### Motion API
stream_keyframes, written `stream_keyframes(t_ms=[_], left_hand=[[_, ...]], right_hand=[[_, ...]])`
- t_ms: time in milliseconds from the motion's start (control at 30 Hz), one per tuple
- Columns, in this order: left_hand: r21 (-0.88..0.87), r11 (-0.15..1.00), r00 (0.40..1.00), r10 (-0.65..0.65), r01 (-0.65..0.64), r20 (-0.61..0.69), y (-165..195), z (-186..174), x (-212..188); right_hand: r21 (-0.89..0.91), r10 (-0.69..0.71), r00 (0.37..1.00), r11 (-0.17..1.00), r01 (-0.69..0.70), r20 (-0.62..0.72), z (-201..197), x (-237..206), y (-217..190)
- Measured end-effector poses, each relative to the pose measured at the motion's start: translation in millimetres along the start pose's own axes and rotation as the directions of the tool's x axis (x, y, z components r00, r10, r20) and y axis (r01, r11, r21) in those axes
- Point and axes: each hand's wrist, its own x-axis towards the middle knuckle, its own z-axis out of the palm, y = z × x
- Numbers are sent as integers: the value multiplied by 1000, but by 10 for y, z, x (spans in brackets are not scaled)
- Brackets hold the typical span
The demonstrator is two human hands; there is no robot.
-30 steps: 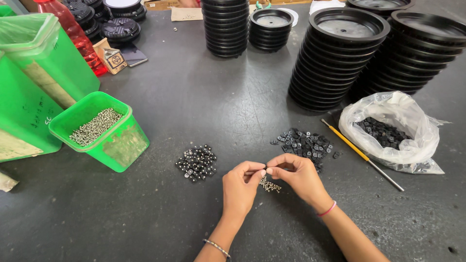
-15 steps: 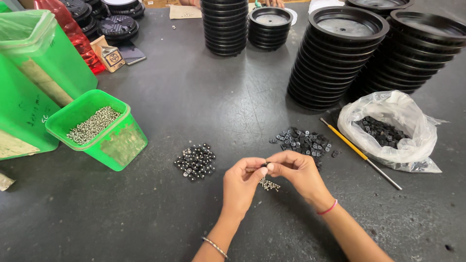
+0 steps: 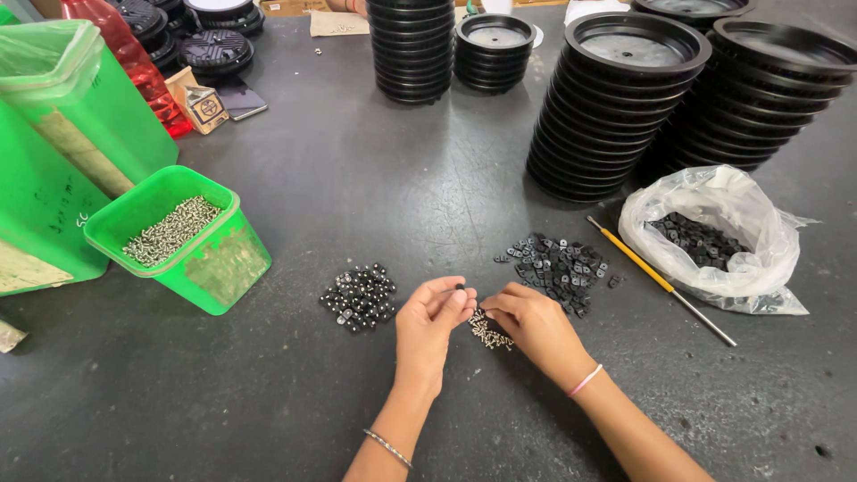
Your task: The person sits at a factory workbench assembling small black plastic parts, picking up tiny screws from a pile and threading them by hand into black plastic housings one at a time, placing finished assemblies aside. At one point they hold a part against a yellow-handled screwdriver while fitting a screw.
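Dark grey surface [image 3: 357, 178], and both hands are meeting right in the middle of it. The left hand [image 3: 428, 330] has its grip pinched on a tiny dark part [image 3: 460, 288] at the fingertips, and the right hand [image 3: 534, 323] has its fingers curled in beside it, thumb and forefinger closed together, though I can't tell what it's got, too small. Just under the fingertips sits a little pile of small silver screws [image 3: 488, 332].

To the left there's a heap of round black and silver pieces [image 3: 359, 296], to the right a heap of flat black clips [image 3: 561, 263], both near the hands but not touching. A yellow-handled tool [image 3: 659, 279] lies beside a clear plastic bag [image 3: 723, 236] of more black clips. A green tub [image 3: 183, 241] with silver screws sits at the left, stacks of black round trays [image 3: 616, 103] at the back.

Compared with half a second ago, barely anything changed: hands are in the same pinching pose, same spot over the screws, and the piles haven't moved.
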Motion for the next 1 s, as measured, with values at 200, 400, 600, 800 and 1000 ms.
stream_keyframes(t_ms=[200, 400, 600, 800, 1000], left_hand=[[56, 998, 1000, -3, 4, -11, -92, -7, 17], [82, 997, 1000, 9, -6, -29, -120, 41, 26], [143, 990, 1000, -8, 10, -18, -88, 59, 24], [127, 992, 1000, -15, 15, 5, -89, 51, 37], [157, 988, 1000, 0, -3, 19, -96, 21, -33]], right_hand=[[-67, 9, 1000, 998, -9, 3, 31, 16, -33], [423, 256, 963, 885, -195, -90, -50, 6, -42], [422, 220, 970, 893, -158, -103, -3, 40, -19], [428, 265, 960, 881, -202, -94, 50, 38, 23], [555, 339, 940, 787, -270, -24, 83, -33, 28]])
